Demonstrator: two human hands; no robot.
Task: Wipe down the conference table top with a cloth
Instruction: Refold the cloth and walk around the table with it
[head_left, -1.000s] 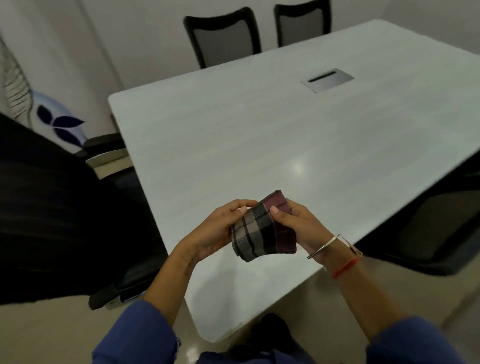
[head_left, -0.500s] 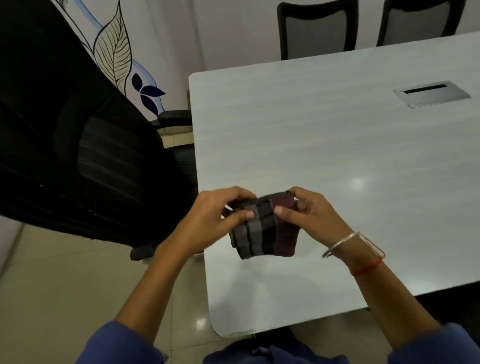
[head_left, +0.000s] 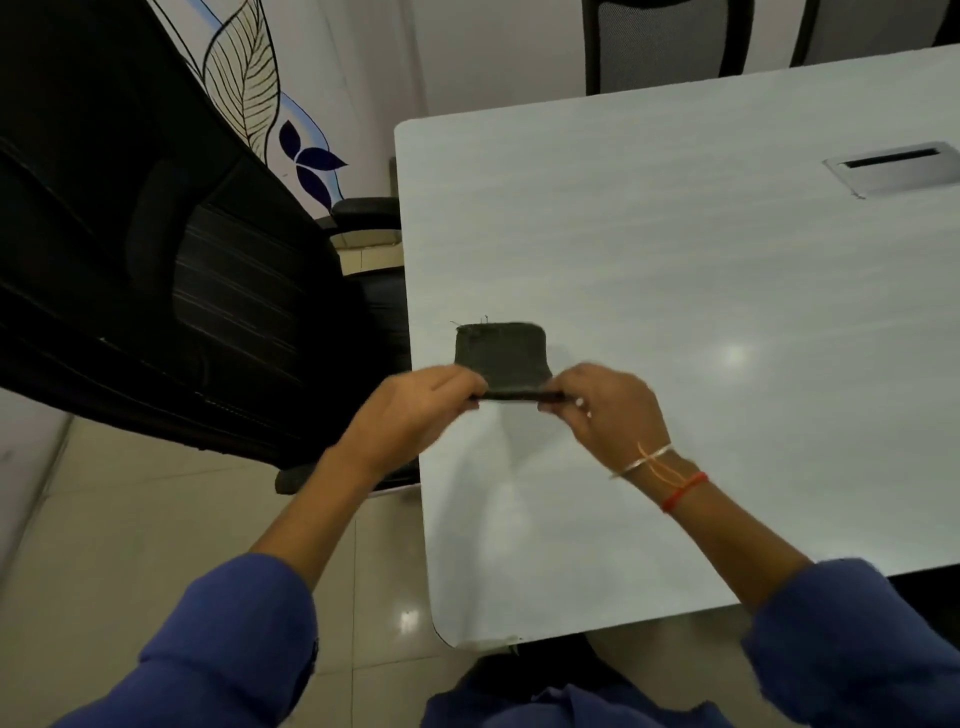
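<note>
A dark folded cloth (head_left: 500, 356) is stretched between my two hands above the near left part of the pale conference table (head_left: 701, 312). My left hand (head_left: 415, 402) pinches the cloth's near left corner. My right hand (head_left: 605, 408) pinches the near right corner. The cloth's far flap fans out away from me over the table top; whether it touches the surface I cannot tell. Both hands are slightly blurred.
A large black office chair (head_left: 156, 249) stands close on the left, beside the table's left edge. A metal cable hatch (head_left: 893, 169) is set into the table at the far right. Two dark chairs (head_left: 660, 47) stand at the far end. The tiled floor (head_left: 130, 519) lies below left.
The cloth, earlier a plaid bundle held between both hands, has been pulled apart and now spreads flat away from me. My hands moved wider apart.
</note>
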